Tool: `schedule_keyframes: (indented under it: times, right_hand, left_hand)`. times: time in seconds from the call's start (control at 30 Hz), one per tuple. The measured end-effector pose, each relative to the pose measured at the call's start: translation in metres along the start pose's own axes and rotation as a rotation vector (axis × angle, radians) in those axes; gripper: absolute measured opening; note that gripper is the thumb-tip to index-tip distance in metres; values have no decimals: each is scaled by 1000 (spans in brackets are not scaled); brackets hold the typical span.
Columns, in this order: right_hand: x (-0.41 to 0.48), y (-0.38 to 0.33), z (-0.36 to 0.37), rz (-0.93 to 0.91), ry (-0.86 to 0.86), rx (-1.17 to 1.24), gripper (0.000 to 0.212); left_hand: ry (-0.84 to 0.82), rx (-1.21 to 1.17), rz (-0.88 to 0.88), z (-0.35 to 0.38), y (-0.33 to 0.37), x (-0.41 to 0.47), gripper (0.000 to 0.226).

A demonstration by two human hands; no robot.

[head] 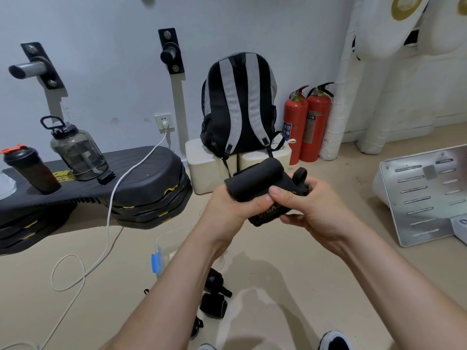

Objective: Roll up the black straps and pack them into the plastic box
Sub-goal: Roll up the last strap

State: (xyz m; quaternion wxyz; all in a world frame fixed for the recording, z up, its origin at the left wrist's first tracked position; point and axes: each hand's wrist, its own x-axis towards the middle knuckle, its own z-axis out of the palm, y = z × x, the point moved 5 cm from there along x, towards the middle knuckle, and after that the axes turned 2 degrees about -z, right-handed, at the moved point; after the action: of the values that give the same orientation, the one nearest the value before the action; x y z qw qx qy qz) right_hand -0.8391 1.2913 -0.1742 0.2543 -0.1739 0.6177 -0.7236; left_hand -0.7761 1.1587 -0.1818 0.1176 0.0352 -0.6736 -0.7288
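Nearest, below the fingers and towards the person, three other black straps [212,304] lie bundled on the floor, not yet in any container.

Just beyond them is the clear plastic box [165,238] with a blue latch [156,260]. It sits down and to the left of the fingers, under the left forearm. The arm hides most of it, so I cannot tell what is inside.

Above the box, both hands grip one black strap [255,179]. The left hand [230,208] has its fingers curled behind the strap and its thumb pressed on the front. The right hand [316,208] pinches the strap from the other side, thumb and forefinger closed on it.

The rolled part sits just above the fingertips. Its long axis runs across from hand to hand, the right end a little higher. A flat tail with gold lettering hangs below the thumbs, so the rolling looks unfinished.

The left hand is the nearer to the box, so the drop will probably go down and left.

Beyond the fingers a backpack [237,104] stands against the wall.
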Motion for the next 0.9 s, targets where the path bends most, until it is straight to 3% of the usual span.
schedule_keyframes:
  times: [0.13,0.27,0.4,0.47,0.67,0.9]
  right_hand:
    - [2,7,1,22,120,-19,18]
    - [4,10,1,57,196,-68,19]
    - [-1,4,5,112,-89,-48,35]
    - [-2,1,4,104,-135,9,38]
    - [3,-1,-4,25,1,27,38]
    - [5,10,-9,59,208,-39,30]
  left_hand:
    - [-106,114,19,7,5,-5,57]
    - [-59,179,73,10,5,-3,62]
    - [-35,67,25,3,5,-4,49]
    - [-28,-20,-53,3,1,-5,48]
    - [-60,1,21,11,2,-5,36]
    - [76,209,39,9,2,-3,24]
